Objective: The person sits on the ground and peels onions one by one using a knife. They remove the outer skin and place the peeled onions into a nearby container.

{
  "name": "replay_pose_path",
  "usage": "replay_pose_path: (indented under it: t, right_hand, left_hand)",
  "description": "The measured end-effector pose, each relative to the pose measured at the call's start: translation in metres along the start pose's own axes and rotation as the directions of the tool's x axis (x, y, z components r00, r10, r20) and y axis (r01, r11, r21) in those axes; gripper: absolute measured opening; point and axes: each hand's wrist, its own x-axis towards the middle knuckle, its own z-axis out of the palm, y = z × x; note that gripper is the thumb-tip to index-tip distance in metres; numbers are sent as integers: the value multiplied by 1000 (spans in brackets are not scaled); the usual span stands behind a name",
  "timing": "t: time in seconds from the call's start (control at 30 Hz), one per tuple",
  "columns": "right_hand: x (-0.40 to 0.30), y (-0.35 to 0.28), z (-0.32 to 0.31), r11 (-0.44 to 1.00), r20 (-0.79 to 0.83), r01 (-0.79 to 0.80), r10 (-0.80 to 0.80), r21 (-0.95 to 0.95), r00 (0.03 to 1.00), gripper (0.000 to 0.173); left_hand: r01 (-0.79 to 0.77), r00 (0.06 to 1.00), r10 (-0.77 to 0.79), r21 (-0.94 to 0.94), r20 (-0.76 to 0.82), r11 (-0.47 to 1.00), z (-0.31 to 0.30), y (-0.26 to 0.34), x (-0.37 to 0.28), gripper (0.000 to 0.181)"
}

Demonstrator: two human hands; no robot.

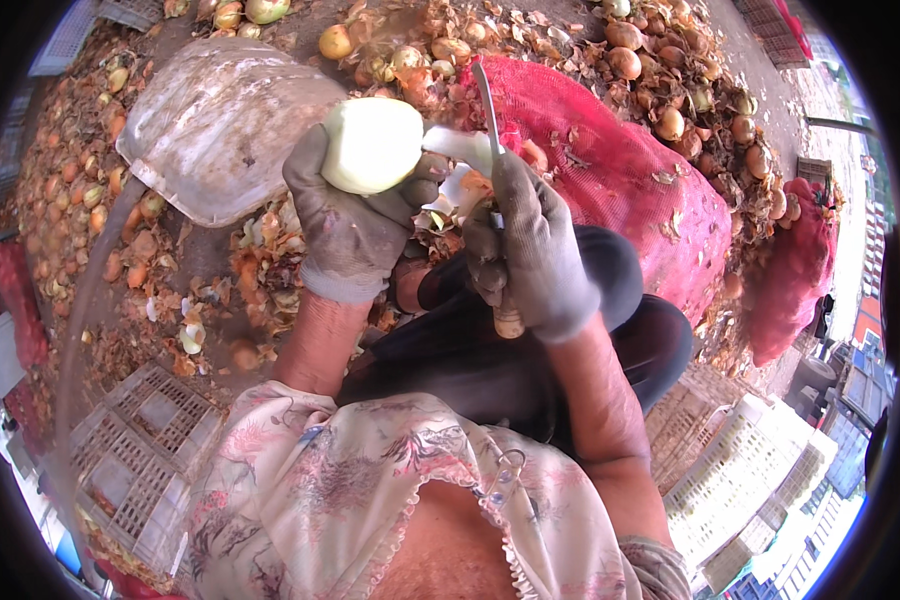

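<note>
Both hands wear soiled grey work gloves. My left hand [356,217] holds a large peeled onion [373,145], pale and smooth, cupped in its palm and fingers. Close by on the right, my right hand [521,232] grips the wooden handle [508,321] of a knife, whose narrow curved blade [486,97] points up. A pale strip of onion skin [457,142] lies between the onion and the blade, partly blurred. Loose peelings [450,202] show between the two hands, above dark-trousered legs.
A dirty whitish shovel blade [225,127] lies at left, its handle [97,300] curving downward. A red mesh sack [622,172] lies at right. Unpeeled onions [624,63] and dry skins cover much of the ground. Plastic crates [142,450] sit at lower left, others [746,457] at lower right.
</note>
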Motion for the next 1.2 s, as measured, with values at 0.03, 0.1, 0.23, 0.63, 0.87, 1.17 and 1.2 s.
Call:
replay_pose_path:
  t: [0.03, 0.1, 0.23, 0.63, 0.87, 1.17, 1.2]
  right_hand:
    - [-1, -1, 1, 1000, 13, 12, -12, -8, 1000, 40]
    - [-3, -2, 1, 999, 36, 36, -35, -23, 999, 43]
    - [-3, -1, 10, 992, -6, -15, 15, -129, 1000, 42]
    - [-3, 6, 9, 978, 145, 62, -34, -198, 989, 46]
    - [-6, 3, 5, 984, 56, 136, -130, -117, 990, 43]
    - [-11, 2, 5, 976, 222, 199, -175, -92, 959, 47]
    - [-9, 8, 4, 965, 243, 231, -196, -125, 950, 48]
  left_hand:
    - [56, 998, -57, -55, -18, 997, 0, 5, 0, 61]
    - [80, 996, -83, -109, -25, 991, -2, 10, -3, 60]
    - [138, 986, -118, -185, 116, 973, -21, 19, -3, 58]
    - [41, 999, -43, -185, -9, 982, -10, -8, 3, 52]
    - [208, 963, -174, -161, 205, 965, -2, -30, -10, 58]
    - [-16, 952, -141, 501, 273, 865, -32, -6, -12, 86]
    - [-21, 929, -141, 429, 342, 903, -40, -5, -10, 85]
